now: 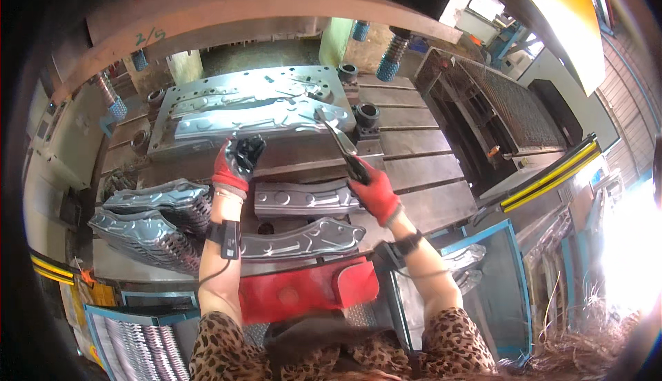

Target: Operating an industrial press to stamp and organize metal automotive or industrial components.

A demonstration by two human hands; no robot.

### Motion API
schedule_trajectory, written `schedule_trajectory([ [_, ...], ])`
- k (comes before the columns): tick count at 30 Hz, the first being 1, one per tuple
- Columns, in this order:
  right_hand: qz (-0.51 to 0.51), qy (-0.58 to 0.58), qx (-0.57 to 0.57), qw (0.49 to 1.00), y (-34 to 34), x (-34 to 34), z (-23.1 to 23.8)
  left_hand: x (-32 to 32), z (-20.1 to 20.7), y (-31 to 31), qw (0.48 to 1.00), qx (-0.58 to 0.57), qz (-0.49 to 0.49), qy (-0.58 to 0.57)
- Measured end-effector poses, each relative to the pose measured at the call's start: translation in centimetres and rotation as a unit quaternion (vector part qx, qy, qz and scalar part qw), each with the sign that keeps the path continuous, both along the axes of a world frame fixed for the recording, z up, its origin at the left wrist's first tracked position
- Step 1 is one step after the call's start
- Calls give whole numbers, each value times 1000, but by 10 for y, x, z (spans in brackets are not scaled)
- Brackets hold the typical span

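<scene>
My right hand (374, 192), in a red and black glove, grips the dark handles of long metal tongs (343, 139). The tongs' tip reaches the right part of a shiny stamped metal panel (255, 120) on the die block (214, 84). Just in front of the panel's near edge is my left hand (243, 157), similarly gloved. Its fingers are curled in and nothing shows in them. Between my forearms lie two more formed panels, an upper one (303, 198) and a lower one (307, 240).
Stacked panels (148, 233) stand at the left on the slotted press bed (420, 143). Overhead hangs the press's upper beam (262, 8), with blue-tipped posts (388, 68). A red padded piece (296, 290) is nearest me. Blue-framed bins hold parts at lower left (93, 319) and right (525, 291).
</scene>
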State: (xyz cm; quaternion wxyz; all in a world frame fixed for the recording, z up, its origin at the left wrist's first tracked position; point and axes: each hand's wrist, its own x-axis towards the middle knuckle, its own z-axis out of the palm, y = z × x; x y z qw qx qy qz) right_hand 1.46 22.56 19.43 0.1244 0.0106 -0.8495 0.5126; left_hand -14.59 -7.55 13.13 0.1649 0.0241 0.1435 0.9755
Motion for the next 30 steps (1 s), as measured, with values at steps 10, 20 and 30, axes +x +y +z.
schedule_trajectory([
  [10,-10,-19,105,994,-42,-150,-6,-13,28,-22,982,-92,68,152],
  [20,-6,-20,258,966,-64,-150,21,127,-28,-13,958,-267,58,86],
  [30,-47,3,301,952,-17,-16,-14,234,-22,-78,803,-527,278,-18],
])
